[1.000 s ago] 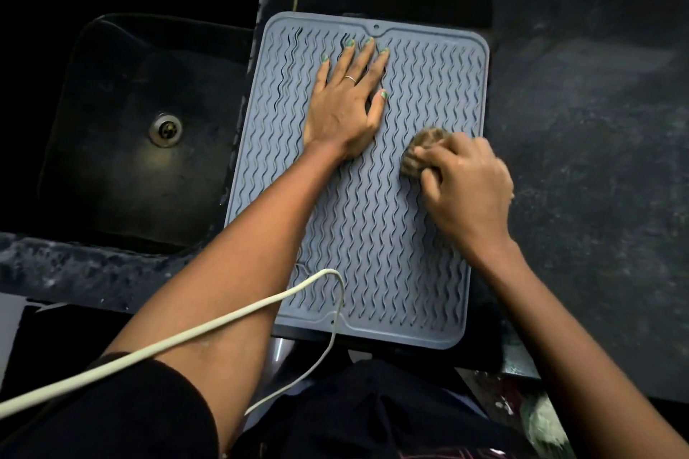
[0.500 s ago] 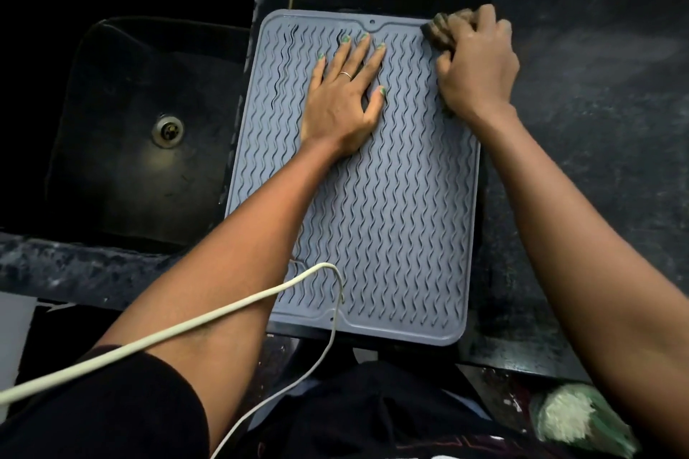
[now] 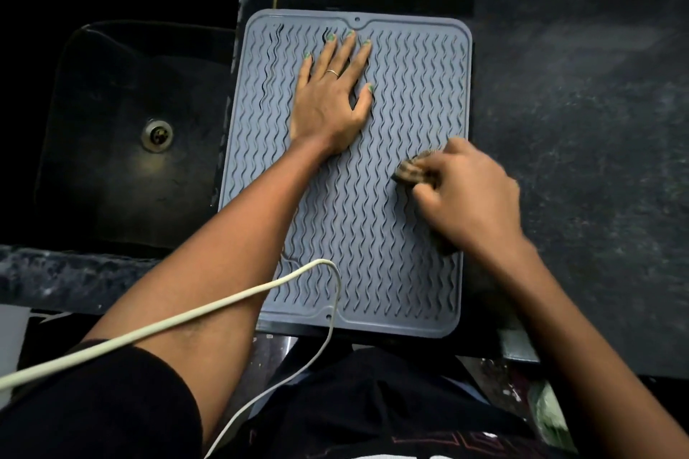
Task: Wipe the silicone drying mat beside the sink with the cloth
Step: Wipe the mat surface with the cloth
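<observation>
- Your right hand point(image 3: 471, 194) is curled tight around the cloth point(image 3: 412, 169). A bunched brown bit sticks out past your knuckles and presses on the mat.
- Half a second ago this hand was up at the far right corner of the mat. Now it has come back down the right side to about the middle. It looks blurry, so it is moving fast.
- I think this means you are scrubbing up and down the right strip. The middle and left parts look like they still need a wipe.
- Your left hand point(image 3: 332, 93) lies flat and open on the far half of the mat, fingers spread. It holds nothing and has not moved. It keeps the mat from sliding.
- The grey silicone drying mat point(image 3: 373, 265) lies on the dark tabletop point(image 3: 581, 130), right beside the sink point(image 3: 123, 145). Its near edge reaches the near edge of the tabletop.
- A white cable point(image 3: 208, 309) hangs over your left arm and the near left corner of the mat. It could get in the way there.
- Your left hand also covers a patch, so you will need to lift it to wipe there.
</observation>
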Available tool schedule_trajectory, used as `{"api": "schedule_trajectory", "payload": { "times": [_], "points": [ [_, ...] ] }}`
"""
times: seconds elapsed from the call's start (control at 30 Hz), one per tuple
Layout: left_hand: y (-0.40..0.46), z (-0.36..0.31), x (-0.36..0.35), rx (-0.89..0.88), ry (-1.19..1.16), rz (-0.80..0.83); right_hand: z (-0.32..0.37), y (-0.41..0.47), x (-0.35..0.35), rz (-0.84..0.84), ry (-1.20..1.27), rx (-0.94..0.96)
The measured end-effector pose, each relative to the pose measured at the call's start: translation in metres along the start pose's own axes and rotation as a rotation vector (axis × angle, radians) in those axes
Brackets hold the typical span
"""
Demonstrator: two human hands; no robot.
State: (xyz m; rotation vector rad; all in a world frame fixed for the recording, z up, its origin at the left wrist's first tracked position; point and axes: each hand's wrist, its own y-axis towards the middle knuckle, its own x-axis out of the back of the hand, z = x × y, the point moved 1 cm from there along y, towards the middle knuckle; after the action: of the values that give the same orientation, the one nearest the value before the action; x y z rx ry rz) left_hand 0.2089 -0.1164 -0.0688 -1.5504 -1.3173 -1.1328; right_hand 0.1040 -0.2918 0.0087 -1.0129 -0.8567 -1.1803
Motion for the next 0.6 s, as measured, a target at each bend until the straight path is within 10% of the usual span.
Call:
{"api": "schedule_trajectory", "payload": {
  "times": [0.17, 0.6],
  "points": [
    [-0.001, 0.0, 0.0, 0.005, -0.018, -0.005, -0.009, 0.067, 0.031, -0.245, 0.218, -0.095],
    [0.001, 0.001, 0.0, 0.0, -0.033, -0.011, -0.008, 0.085, -0.023, -0.209, -0.005, -0.103]
  ]
}}
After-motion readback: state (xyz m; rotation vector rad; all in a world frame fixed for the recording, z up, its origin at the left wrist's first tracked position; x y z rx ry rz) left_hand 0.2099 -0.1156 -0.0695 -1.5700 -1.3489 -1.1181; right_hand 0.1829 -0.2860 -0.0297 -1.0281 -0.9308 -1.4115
